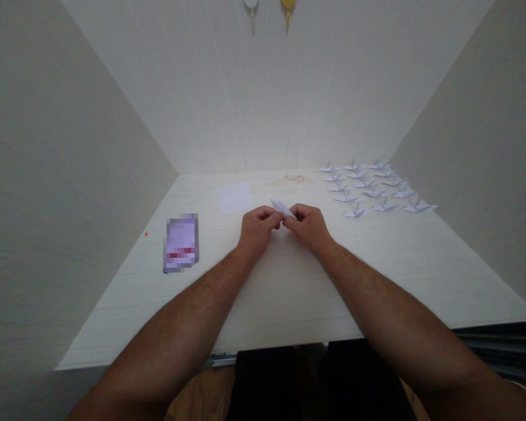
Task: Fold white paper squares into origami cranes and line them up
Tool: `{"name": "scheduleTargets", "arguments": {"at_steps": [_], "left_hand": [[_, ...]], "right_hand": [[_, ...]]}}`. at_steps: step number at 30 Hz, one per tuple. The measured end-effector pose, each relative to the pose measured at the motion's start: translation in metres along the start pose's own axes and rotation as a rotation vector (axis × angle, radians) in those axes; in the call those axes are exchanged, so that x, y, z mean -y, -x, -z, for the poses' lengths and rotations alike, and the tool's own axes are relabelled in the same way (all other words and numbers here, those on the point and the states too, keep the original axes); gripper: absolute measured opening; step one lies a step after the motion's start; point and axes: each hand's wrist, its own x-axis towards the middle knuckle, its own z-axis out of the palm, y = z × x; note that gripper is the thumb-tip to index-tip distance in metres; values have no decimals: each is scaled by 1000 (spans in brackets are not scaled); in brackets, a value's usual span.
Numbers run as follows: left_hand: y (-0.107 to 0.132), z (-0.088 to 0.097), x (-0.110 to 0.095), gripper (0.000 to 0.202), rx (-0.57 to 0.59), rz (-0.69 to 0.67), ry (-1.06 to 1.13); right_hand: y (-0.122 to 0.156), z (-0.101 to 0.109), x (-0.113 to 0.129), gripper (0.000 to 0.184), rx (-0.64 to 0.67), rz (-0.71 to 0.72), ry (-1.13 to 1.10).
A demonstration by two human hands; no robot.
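Note:
Both of my hands meet at the middle of the white table (289,292). My left hand (258,227) and my right hand (309,225) each pinch one small folded piece of white paper (283,207), which sticks up between the fingertips. Both hands are closed on it, with wrists resting on the tabletop. A flat white sheet of paper (235,197) lies just beyond my left hand.
Several finished white paper cranes (372,188) stand in rows at the back right. A blurred rectangular card or phone (181,242) lies at the left. Pale walls close in the table on three sides. Two hooks (269,9) hang on the back wall.

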Motion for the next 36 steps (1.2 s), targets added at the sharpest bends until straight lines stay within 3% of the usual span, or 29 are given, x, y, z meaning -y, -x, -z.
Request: {"name": "scheduleTargets", "arguments": {"at_steps": [6, 10, 15, 20, 23, 29, 36], "left_hand": [[-1, -1, 1, 17, -7, 26, 100], [-1, -2, 1, 19, -7, 25, 111], [1, -4, -3, 27, -5, 120, 166], [0, -6, -5, 25, -32, 124, 179], [0, -5, -4, 21, -51, 103, 157], [2, -3, -2, 18, -35, 32, -16], [2, -4, -5, 15, -13, 64, -20]], "right_hand": [[0, 0, -2, 13, 53, -3, -54], [1, -1, -4, 20, -69, 10, -18], [0, 1, -11, 15, -180, 239, 209], [1, 3, -11, 12, -93, 372, 344], [2, 1, -8, 14, -95, 325, 287], [-1, -2, -4, 14, -82, 60, 115], [-2, -1, -6, 18, -41, 2, 128]]}}
